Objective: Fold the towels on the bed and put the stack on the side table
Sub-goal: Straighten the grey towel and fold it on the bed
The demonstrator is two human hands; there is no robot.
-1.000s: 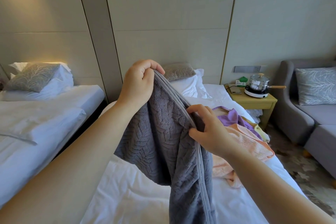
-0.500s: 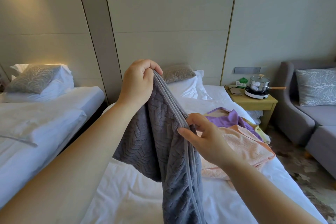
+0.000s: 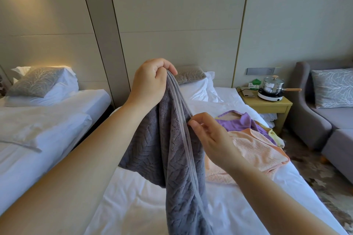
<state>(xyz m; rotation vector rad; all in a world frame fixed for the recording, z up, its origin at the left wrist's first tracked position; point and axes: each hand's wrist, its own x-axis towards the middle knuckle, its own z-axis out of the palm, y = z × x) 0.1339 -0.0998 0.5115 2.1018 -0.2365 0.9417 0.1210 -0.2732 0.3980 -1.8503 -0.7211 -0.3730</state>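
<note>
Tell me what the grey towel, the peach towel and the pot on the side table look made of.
The grey towel: plush fleece-like cloth, likely microfibre, matte, embossed leaf pattern, smooth bound trim. The peach towel: thinner soft cloth, crinkled waffle-like weave, matte. The pot: shiny metal, probably stainless steel; handle and knob look wooden.

The grey towel [image 3: 172,158] is showing a dark, embossed herringbone pattern with paler grey trim. A purple towel [image 3: 246,122], a peach towel [image 3: 254,150] and a pale yellow towel [image 3: 275,135] are lying on the white bed [image 3: 133,206]. The cushion [image 3: 333,87] is showing white branches on grey.
</note>
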